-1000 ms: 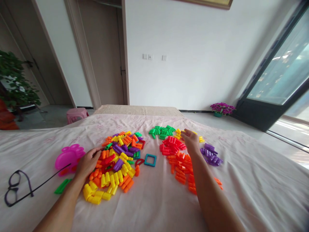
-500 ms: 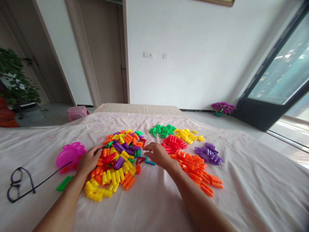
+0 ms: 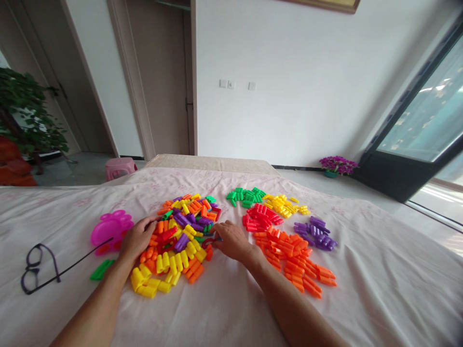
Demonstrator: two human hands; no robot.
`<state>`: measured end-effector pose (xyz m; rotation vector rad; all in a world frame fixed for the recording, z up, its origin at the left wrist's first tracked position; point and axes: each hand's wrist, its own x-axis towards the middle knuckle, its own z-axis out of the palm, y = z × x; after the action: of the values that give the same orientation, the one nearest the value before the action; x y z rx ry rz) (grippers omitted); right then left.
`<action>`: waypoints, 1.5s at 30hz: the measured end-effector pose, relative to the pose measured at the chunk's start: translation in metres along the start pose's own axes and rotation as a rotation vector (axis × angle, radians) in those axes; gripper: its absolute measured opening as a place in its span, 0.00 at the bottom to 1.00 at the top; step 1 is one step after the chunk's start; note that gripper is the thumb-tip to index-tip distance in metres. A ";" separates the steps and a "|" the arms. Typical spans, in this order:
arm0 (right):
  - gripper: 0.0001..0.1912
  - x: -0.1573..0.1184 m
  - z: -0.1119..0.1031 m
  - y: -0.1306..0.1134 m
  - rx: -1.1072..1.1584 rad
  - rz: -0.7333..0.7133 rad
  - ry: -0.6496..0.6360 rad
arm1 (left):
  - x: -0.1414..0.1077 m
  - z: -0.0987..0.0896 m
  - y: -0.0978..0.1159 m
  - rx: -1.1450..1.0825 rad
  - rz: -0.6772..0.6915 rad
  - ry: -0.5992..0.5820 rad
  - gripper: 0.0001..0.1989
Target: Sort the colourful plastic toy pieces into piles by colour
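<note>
Before me lies a mixed pile of plastic toy building pieces (image 3: 183,230) in yellow, orange, purple, red and green. My left hand (image 3: 139,237) rests against the pile's left side, its fingers loosely bent and apart. At the right side, my right hand (image 3: 231,239) reaches down with fingers and thumb curled close together. A bit of blue shows at its fingertips, but what they grip is mostly hidden. Beside the thumb lies a red curved piece (image 3: 208,242). Yellow pieces (image 3: 150,286) line the near edge.
Sorted groups lie to the right: green pieces (image 3: 246,196), yellow pieces (image 3: 285,205), red pieces (image 3: 262,218), purple pieces (image 3: 316,233) and orange pieces (image 3: 292,255). On the left are a pink paw-shaped tray (image 3: 108,230), green pieces (image 3: 102,270) and eyeglasses (image 3: 34,270) on the tablecloth (image 3: 224,308).
My right hand has come down onto the pile's right edge, its fingers closing and covering the blue angled piece there. My left hand stays by the pile. The view has shifted slightly.
</note>
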<state>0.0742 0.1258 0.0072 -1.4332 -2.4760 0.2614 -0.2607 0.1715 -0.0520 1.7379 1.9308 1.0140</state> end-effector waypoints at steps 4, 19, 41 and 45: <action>0.13 -0.001 0.000 -0.001 -0.012 0.029 -0.002 | 0.001 0.001 -0.002 -0.001 0.015 -0.008 0.20; 0.10 0.002 0.000 -0.016 0.041 -0.012 -0.070 | 0.000 0.000 -0.001 0.000 0.016 0.003 0.20; 0.16 0.017 0.001 0.006 0.286 0.158 0.239 | -0.001 -0.002 0.005 -0.016 0.006 -0.015 0.20; 0.13 0.025 -0.004 -0.012 0.114 0.102 0.156 | 0.000 -0.002 0.006 -0.034 0.011 -0.020 0.20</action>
<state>0.0544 0.1416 0.0181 -1.4756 -2.2318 0.2942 -0.2579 0.1703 -0.0462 1.7358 1.8830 1.0241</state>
